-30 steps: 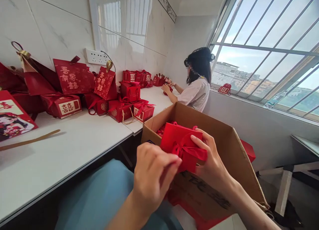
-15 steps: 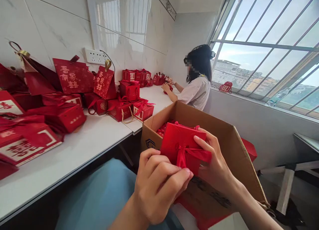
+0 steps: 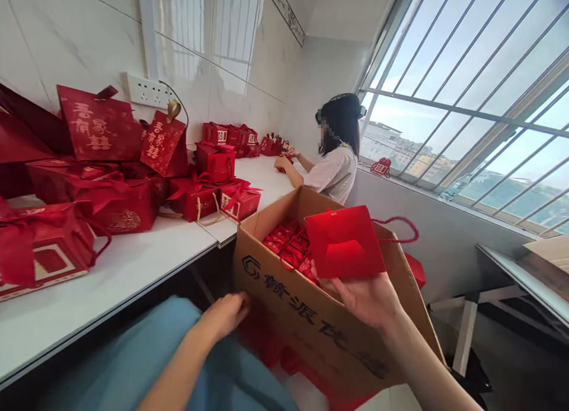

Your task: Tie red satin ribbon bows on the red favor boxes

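Observation:
My right hand (image 3: 371,298) holds a red gift box (image 3: 344,245) from below, over the near side of a brown cardboard carton (image 3: 288,304). One plain red face of the box is turned toward me, and its twisted red cord handle (image 3: 400,228) sticks out to the right. My left hand (image 3: 227,315) is low, apart from the gift box, beside the carton's left part and above blue cloth on my lap. Motion smears its bent fingers, and I cannot see whether anything is in them. Inside the carton lie several small red boxes (image 3: 288,245).
Many red gift boxes (image 3: 118,200) crowd the white table (image 3: 146,263) along the wall. Farther along sits a co-worker (image 3: 335,162) with hands on a red item. A barred window (image 3: 462,102) is on the right. Red material (image 3: 284,354) lies below the carton's front.
My left hand has let go of the gift box's ribbon and moved down and left. My right hand has turned the box so the bow no longer shows. The view has shifted slightly right.

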`<state>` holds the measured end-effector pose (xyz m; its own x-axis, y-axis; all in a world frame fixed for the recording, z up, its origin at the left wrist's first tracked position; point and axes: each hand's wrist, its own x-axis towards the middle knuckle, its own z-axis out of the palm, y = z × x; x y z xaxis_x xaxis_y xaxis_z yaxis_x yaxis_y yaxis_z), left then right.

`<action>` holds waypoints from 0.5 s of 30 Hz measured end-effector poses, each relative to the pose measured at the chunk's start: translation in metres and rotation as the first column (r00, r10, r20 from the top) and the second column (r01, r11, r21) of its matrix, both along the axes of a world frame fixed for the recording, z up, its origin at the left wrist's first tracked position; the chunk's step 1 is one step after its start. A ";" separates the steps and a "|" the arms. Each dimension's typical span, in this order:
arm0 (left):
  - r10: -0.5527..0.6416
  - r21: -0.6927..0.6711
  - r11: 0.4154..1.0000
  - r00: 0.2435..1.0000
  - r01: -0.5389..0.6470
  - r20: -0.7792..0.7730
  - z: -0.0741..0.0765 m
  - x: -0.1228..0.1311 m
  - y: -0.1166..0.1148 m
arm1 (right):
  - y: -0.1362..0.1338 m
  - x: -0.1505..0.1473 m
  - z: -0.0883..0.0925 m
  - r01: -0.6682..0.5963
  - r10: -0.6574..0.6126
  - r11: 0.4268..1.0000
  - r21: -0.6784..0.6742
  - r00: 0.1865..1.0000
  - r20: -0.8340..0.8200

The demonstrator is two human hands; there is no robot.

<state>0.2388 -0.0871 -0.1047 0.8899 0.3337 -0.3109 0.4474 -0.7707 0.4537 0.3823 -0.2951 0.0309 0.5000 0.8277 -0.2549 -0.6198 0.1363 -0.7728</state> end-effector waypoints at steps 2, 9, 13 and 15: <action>-0.010 0.016 1.000 0.994 0.011 -0.110 -0.015 -0.003 0.000 | 0.002 -0.001 0.000 0.014 -0.013 1.000 0.015 0.999 -0.048; -0.037 0.004 0.999 0.997 0.037 -0.063 -0.012 -0.008 0.003 | -0.003 0.031 -0.015 0.351 -0.307 0.935 0.042 0.748 0.588; -0.078 -0.003 0.997 0.989 0.078 -0.128 -0.010 -0.011 0.000 | -0.016 0.081 -0.022 0.553 -0.189 0.832 0.041 0.214 0.958; -0.091 -0.005 0.996 0.986 0.091 -0.140 -0.010 -0.012 -0.001 | -0.027 0.108 -0.029 0.598 -0.041 0.801 -0.006 0.065 0.997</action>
